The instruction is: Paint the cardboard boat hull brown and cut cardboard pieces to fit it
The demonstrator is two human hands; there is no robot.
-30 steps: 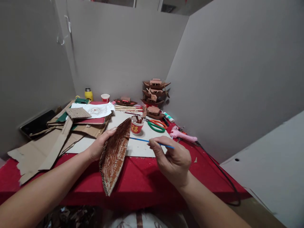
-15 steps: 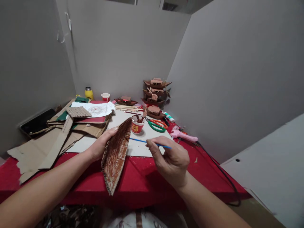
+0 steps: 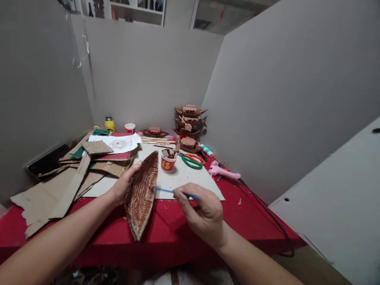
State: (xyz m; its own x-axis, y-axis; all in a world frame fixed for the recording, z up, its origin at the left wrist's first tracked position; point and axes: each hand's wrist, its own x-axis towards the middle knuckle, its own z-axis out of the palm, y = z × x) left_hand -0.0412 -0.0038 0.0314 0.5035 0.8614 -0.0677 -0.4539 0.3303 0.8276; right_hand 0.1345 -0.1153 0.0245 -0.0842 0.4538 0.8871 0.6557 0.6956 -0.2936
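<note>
A boat-shaped cardboard piece [image 3: 142, 194], its inside streaked with brown paint, is tilted upright above the front of the table. My left hand [image 3: 126, 183] grips its left edge, with the fingers partly hidden behind it. Pinched in my right hand [image 3: 203, 209] is a thin blue brush [image 3: 166, 190], whose tip meets the right part of the painted inside. Behind the brush stands a red and white paper cup [image 3: 168, 161] with brown paint on its inner wall.
Green-handled scissors [image 3: 192, 161], a pink glue gun [image 3: 224, 171] with a black cord and stacked model boats [image 3: 190, 120] lie behind and right. Cardboard sheets [image 3: 67, 190] and a drawing [image 3: 117, 143] cover the left side. Grey partitions enclose the table.
The head view has shifted, showing more shelving at the top. My right hand and the brush have moved left and down, and the brush tip now lies further over the cardboard.
</note>
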